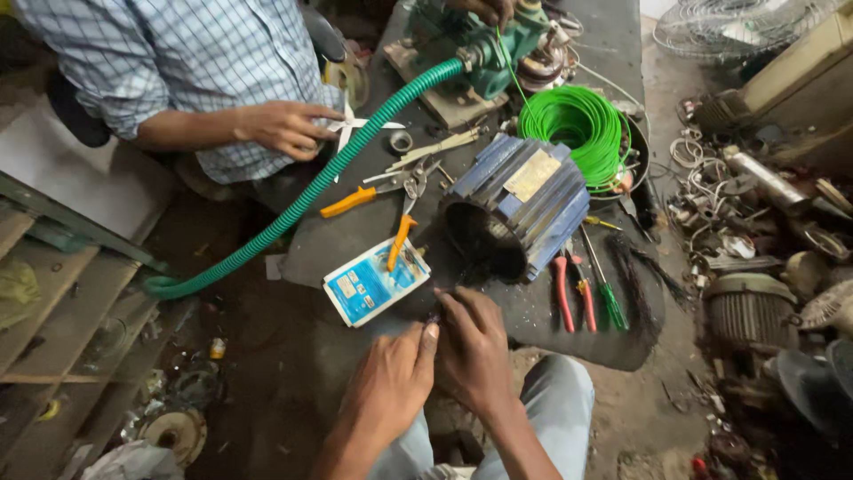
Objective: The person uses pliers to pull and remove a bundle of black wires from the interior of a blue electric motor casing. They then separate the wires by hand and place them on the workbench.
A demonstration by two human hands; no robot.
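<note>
While both hands meet at the near edge of the dark counter (533,333), the left hand (391,382) and right hand (475,351) press close, fingertips pinching something small and dark that is too small to make out. Just beyond them, toward one o'clock, lies a ribbed blue metal motor housing (524,200) on its side, its long axis running from one o'clock to seven, hollow mouth facing the hands. At eleven o'clock rests a glossy blue and white packet (373,283) with orange-handled pliers (400,222) overlapping it. A corrugated green hose (302,196) curves away toward ten o'clock. A coil of thin green wire (577,124) sits behind the housing.
</note>
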